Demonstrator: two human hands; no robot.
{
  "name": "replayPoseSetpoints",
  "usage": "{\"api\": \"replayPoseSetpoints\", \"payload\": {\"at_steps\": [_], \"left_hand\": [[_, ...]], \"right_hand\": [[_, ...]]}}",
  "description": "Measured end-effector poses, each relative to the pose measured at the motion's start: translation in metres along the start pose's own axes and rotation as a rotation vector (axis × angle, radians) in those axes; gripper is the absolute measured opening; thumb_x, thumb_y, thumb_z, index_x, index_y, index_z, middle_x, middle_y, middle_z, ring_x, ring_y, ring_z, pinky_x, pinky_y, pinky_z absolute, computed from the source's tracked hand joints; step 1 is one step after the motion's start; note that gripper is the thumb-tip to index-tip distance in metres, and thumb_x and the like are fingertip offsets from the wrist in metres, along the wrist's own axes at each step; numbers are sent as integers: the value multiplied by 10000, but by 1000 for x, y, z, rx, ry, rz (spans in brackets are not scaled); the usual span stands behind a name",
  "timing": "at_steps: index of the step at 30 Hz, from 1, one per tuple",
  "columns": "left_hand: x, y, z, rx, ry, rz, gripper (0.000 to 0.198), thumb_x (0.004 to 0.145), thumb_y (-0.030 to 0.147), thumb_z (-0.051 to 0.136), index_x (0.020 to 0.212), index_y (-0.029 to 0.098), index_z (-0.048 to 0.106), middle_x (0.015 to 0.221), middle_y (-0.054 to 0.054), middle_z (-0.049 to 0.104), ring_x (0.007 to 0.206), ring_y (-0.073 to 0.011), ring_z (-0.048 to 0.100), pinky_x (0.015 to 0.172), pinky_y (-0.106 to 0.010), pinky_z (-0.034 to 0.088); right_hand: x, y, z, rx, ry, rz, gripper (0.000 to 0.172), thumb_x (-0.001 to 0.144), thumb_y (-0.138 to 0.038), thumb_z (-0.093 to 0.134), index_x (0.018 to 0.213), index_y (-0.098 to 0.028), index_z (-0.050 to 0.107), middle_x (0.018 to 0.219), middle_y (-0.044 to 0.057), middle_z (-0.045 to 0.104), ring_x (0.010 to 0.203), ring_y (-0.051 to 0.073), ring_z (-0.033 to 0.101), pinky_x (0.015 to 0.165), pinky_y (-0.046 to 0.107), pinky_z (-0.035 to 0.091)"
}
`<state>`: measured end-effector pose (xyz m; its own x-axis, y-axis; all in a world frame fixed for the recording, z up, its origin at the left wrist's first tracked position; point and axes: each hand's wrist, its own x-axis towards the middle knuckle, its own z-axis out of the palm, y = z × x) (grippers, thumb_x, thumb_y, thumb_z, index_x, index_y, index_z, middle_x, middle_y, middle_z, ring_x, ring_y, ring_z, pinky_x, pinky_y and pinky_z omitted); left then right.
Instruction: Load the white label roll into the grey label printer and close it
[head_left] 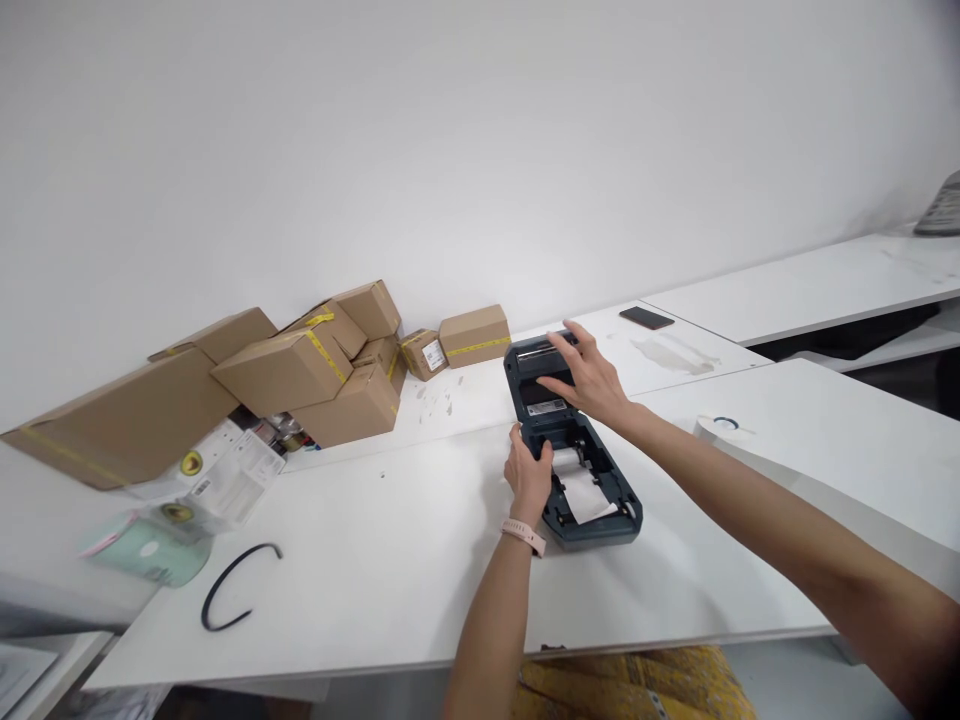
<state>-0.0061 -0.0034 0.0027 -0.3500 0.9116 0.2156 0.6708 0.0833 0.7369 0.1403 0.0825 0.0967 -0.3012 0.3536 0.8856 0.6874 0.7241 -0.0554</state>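
Note:
A dark grey label printer point(592, 500) lies open on the white table point(360, 570), its lid point(529, 385) folded back and a white paper roll point(581, 490) showing inside. My left hand point(527, 478), with a pink watch strap at the wrist, grips the printer's left side beside the roll. My right hand point(589, 378) rests flat on the opened lid, fingers spread.
Several cardboard boxes point(300, 370) with yellow tape are piled against the wall at the left. Printed packets point(225, 475) and a green roll point(154, 550) lie below them, and a black curved cable point(229, 590) near the front edge. A dark phone point(646, 318) and a tape roll point(724, 427) sit right.

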Motion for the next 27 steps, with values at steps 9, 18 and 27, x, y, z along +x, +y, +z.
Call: {"api": "replayPoseSetpoints", "payload": {"at_steps": [9,18,27], "left_hand": [[-2,2,-3,-16,-24,-2,534,907,386,517,1395,236,360,1273,-108,642,1133,-262,618,939,-365,432],[-1,2,-2,12,-17,8,532,905,365,519,1392,216,366,1258,-122,649,1124,-276,624,920,-370,444],[-1,5,-3,67,-21,21,547,922,332,455,1437,197,333,1215,-142,668,1073,-291,646,887,-380,456]], "right_hand": [[39,11,24,-72,-212,223,516,965,-428,358,1415,-180,409,1447,145,436,1054,307,612,756,418,546],[-41,-20,16,23,-644,-21,309,955,-227,379,1094,-168,649,1071,119,680,1024,236,613,890,357,462],[-61,-22,42,-50,-1100,-60,203,671,-147,673,859,-106,735,892,186,736,902,320,692,884,409,437]]}}
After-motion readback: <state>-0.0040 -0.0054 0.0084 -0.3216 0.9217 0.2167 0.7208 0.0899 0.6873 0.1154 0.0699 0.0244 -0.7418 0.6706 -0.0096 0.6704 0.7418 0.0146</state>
